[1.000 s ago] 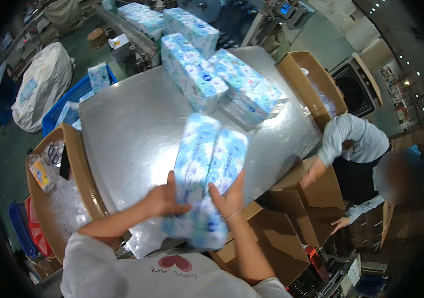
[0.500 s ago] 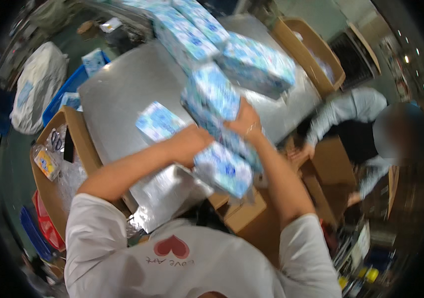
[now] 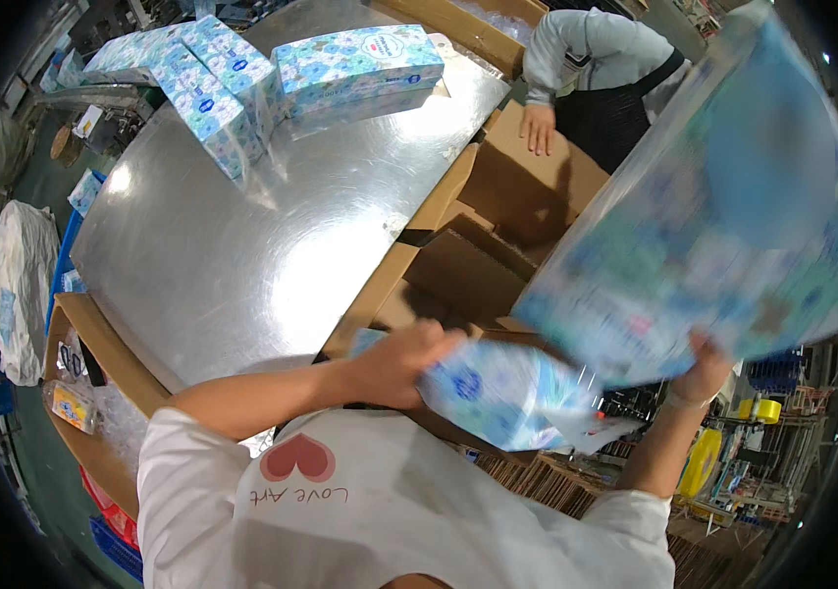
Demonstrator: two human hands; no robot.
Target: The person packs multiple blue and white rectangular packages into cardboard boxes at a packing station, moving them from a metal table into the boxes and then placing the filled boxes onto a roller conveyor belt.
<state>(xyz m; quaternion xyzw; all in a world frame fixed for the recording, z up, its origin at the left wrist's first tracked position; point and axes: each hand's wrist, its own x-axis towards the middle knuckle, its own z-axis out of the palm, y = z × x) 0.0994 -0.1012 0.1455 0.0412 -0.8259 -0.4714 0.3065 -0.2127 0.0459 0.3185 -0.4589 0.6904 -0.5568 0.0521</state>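
My left hand (image 3: 404,363) is closed on one end of a blue floral tissue pack (image 3: 493,393), tilted over the near edge of an open cardboard box (image 3: 468,265). My right hand (image 3: 702,378) grips the lower edge of a second, larger-looking tissue pack (image 3: 635,265), lifted high and close to the camera, so it hides much of the right side. Clear wrap shows on both packs, and motion blurs them. Beyond the hands, on the metal table (image 3: 203,245), lie several more floral packs (image 3: 355,64) in clear wrap.
A co-worker's hand (image 3: 538,128) rests on the box's far flap. Left of the table stands a carton (image 3: 105,344) with clear plastic and scissors, near a blue crate (image 3: 66,245) and a white sack (image 3: 22,294). Stacked flat cardboard (image 3: 537,491) lies at the lower right.
Both hands have moved right with the packs, off the table to the open box. The right-hand pack has risen toward the camera. The co-worker's hand is now on the box flap.
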